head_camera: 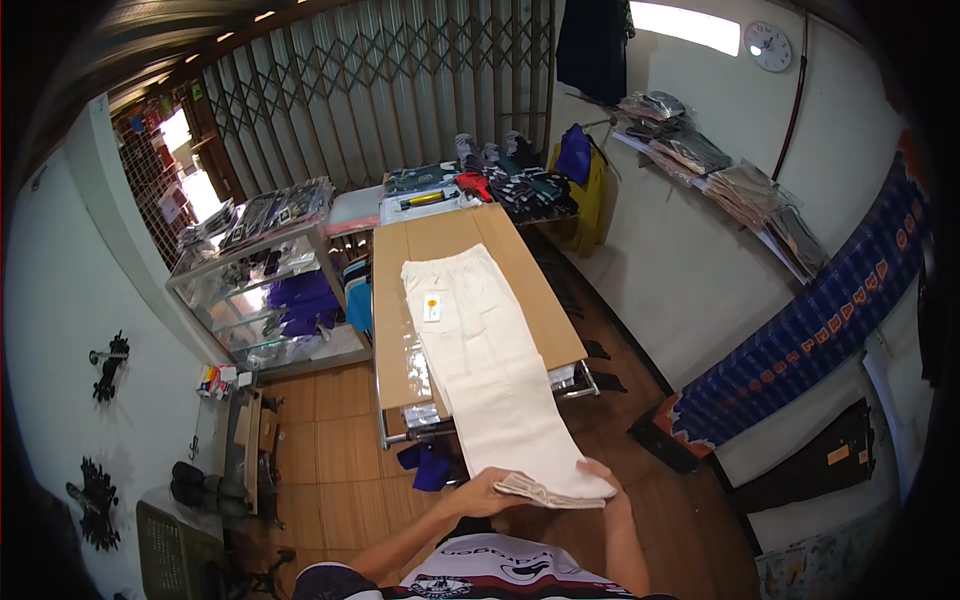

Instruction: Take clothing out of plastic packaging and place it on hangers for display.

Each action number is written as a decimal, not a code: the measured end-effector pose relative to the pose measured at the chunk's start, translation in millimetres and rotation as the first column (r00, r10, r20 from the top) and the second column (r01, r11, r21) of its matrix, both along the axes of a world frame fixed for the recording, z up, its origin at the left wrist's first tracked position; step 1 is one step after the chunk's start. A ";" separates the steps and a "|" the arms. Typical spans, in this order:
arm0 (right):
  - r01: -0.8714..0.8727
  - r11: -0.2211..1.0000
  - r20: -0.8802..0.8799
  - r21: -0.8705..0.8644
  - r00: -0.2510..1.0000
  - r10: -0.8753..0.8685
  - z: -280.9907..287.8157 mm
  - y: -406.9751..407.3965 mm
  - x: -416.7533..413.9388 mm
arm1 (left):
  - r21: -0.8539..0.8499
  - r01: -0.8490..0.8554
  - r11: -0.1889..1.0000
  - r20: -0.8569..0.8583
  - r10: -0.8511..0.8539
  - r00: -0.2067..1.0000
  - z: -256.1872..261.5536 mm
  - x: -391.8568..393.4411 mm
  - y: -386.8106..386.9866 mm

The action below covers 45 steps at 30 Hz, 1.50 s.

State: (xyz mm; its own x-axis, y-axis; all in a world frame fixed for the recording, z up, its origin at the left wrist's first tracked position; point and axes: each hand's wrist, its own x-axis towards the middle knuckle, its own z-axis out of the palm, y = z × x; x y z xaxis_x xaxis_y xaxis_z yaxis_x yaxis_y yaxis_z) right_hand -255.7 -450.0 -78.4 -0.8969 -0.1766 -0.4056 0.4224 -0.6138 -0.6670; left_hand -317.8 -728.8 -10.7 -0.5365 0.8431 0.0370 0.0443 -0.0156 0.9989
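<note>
A pair of cream fabric trousers (495,352) lies lengthwise over the table, its gathered elastic waistband at the far end and a white hang tag (433,307) near the waist. The legs lie one on the other and reach past the near table edge towards my body. My left hand (484,491) grips the hem ends at their left corner. At the right corner, my right hand (606,484) holds the same hems, thumb on top. The layered hem edges show between both hands.
The trousers rest on a brown board-topped table (390,300) with metal legs. Behind it are a yellow tube (422,200), a red tool (474,185) and piled dark garments (525,184). A glass display case (255,300) stands left; a blue banner roll (795,322) leans right.
</note>
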 end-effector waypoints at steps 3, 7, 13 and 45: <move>-0.057 0.992 0.023 0.111 0.998 0.055 -31.6 8.5 49.0 | -0.049 0.043 0.998 0.027 -0.042 0.999 -18.8 42.0 7.6; -0.088 0.990 0.104 0.110 0.992 0.076 -58.4 15.0 95.1 | -0.076 0.038 0.996 0.039 -0.035 0.999 -21.3 80.5 13.0; 0.029 0.987 0.183 -0.160 0.983 0.001 -103.9 20.2 118.0 | -0.237 -0.208 0.949 -0.117 0.185 0.976 -57.7 105.6 20.8; -0.212 0.887 0.565 0.409 0.822 -0.064 -302.2 -308.2 -38.4 | -0.450 -0.733 0.509 -0.055 0.804 0.592 -215.1 36.5 -420.9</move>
